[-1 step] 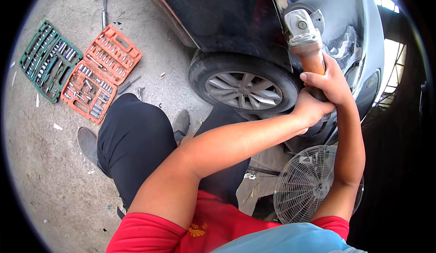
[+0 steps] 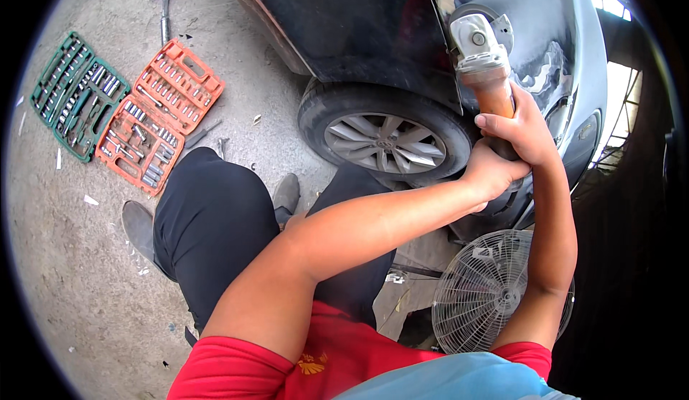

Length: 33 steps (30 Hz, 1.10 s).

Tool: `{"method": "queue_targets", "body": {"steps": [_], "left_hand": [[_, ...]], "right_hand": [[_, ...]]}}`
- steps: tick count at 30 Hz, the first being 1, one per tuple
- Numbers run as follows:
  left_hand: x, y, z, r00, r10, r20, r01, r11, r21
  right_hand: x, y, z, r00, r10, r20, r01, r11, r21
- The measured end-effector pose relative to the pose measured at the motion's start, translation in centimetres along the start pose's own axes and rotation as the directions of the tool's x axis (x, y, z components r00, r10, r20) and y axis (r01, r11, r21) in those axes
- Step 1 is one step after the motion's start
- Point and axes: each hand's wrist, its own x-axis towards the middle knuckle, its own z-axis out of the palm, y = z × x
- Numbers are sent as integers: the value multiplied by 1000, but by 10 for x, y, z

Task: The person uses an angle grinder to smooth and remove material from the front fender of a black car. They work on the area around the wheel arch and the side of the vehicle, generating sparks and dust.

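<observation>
Angle grinder (image 2: 494,102) sits up and to the right of the car wheel (image 2: 386,143), gripped in both your hands. Your right hand (image 2: 530,131) is clamped around its orange body, thumb laid along the near side. Your left hand (image 2: 495,169) wraps the dark rear end, closer to the wheel and just below the right; most of its fingertips are hidden, but the grip is closed on the tool. The grey disc (image 2: 466,14) is at the dark bodywork (image 2: 344,27) that rises above the wheel; you cannot tell from this angle whether it touches. A scraped patch (image 2: 549,70) with white streaks shows to the right of the wheel, beyond the grinder. Below and right of the wheel stands a wire-caged fan (image 2: 470,292), partly behind your right forearm. Your knees in dark trousers (image 2: 215,199) are below and left of the wheel. Farther left of it, an open orange tool case (image 2: 208,76) and an open green one (image 2: 85,152) lie side by side on concrete, filled with sockets. A T-headed tool (image 2: 166,20) lies up and left of the wheel, just above the orange case.
</observation>
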Motion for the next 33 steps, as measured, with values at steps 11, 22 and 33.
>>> {"method": "queue_targets", "body": {"steps": [11, 22, 33], "left_hand": [[4, 12, 6, 1000, -9, -14, 10, 1000, 26], [9, 24, 9, 998, 58, -12, -58, 998, -20], [15, 33, 9, 997, 65, -45, -67, 997, -43]], "right_hand": [[7, -3, -8, 999, -44, -31, 43, 998, -53], [16, -21, -10, 1000, -16, 9, 16, 999, -32], [27, -34, -11, 999, -32, 15, 34, 993, -110]]}}
